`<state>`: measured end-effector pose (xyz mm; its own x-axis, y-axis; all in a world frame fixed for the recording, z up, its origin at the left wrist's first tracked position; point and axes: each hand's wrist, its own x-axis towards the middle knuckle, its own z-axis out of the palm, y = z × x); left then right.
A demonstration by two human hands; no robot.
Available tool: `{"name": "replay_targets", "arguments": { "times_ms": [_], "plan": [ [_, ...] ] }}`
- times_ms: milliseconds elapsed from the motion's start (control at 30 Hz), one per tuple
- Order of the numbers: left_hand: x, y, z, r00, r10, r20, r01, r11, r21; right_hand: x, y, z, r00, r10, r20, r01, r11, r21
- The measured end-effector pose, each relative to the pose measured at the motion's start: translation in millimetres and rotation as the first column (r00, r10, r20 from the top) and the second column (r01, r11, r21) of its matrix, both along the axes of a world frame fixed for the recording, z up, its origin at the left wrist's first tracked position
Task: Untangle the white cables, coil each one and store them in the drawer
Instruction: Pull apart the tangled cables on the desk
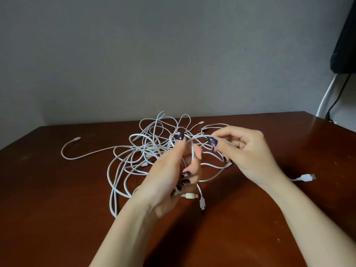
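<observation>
White cables (134, 151) are lying in one loose tangle at the middle of the table (57, 189), and none of them is showing as coiled yet. One strand is being held up just above the table's middle. It is being gripped by the left hand (173, 176), whose fingers are curled round it with the thumb raised, and the arc rising from that grip is being pinched between thumb and forefinger of the right hand (248, 153).

Several free ends are being left on the table. A small connector (77, 139) is lying toward its left side, well apart from the knot, and a USB plug (307, 177) toward its right side, near the right wrist. A white plug (189, 195) is lying toward its near edge, under the left hand.

The untangling step is judged to be in hand, and at an early stage. Coiling and storing are not being attempted, and no drawer is being shown. The next move is judged to call for the held strand being traced to a free end. That end is then better fed back through the loops with slack than pulled hard, since tension is likely to tighten the crossings.
</observation>
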<state>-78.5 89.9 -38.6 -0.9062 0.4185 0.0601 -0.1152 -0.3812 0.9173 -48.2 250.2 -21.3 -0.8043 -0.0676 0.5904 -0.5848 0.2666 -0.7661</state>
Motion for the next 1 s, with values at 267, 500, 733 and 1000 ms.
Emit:
{"name": "replay_targets", "arguments": {
  "times_ms": [267, 500, 733, 1000],
  "plan": [
    [28, 1, 0, 0.968, -0.235, -0.086, 0.236, 0.972, -0.006, 1, -5, 3, 0.988, -0.111, -0.109, 0.104, 0.992, -0.07],
    [37, 1, 5, 0.83, -0.551, -0.09, 0.554, 0.833, 0.01, 5, -13, 1, 0.992, -0.125, -0.033, 0.121, 0.987, -0.107],
    [35, -1, 6, 0.695, -0.689, -0.208, 0.719, 0.673, 0.172, 10, -22, 3, 0.994, -0.067, 0.083, 0.078, 0.987, -0.14],
    [28, -2, 7, 0.836, -0.488, -0.25, 0.498, 0.867, -0.029, 13, -25, 3, 0.992, 0.02, 0.123, -0.013, 0.998, -0.053]
  ]
}}
